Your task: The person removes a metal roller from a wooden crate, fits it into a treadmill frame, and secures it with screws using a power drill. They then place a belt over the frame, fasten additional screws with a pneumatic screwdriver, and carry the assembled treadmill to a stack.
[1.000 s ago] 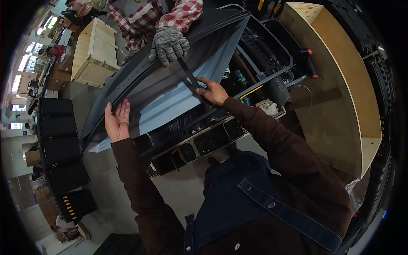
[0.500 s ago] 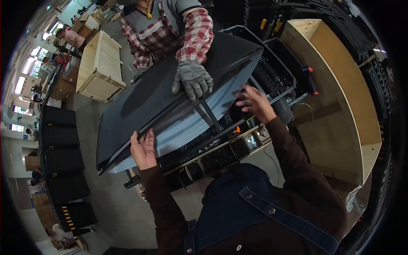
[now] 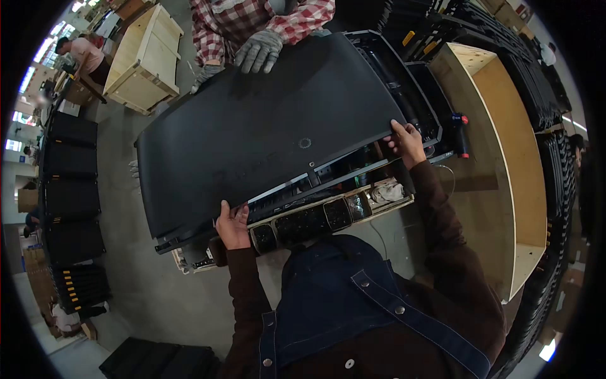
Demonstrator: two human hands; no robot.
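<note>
A large black panel [image 3: 252, 139], with a small round mark near its close edge, lies over a dark metal frame [image 3: 404, 69]. My left hand [image 3: 233, 225] grips the panel's near edge, thumb on top and fingers underneath. At the right corner, my right hand [image 3: 407, 144] pinches the panel in the same way. Across from me, a co-worker's gloved hand [image 3: 260, 50] rests on the far edge, and another grey glove [image 3: 205, 77] is by the far left edge. Under the near edge a gap shows the frame's inside.
A parts tray [image 3: 303, 228] with black compartments runs along my side of the frame. To the right are a power tool [image 3: 461, 136] and an open plywood box [image 3: 511, 139]. A wooden crate [image 3: 146, 60] and stacked black panels [image 3: 72, 174] stand left.
The panel has come down flatter over the frame, hiding its pale blue underside. My right hand has moved from free air onto its right corner. The co-worker's glove has drawn back toward the far edge.
</note>
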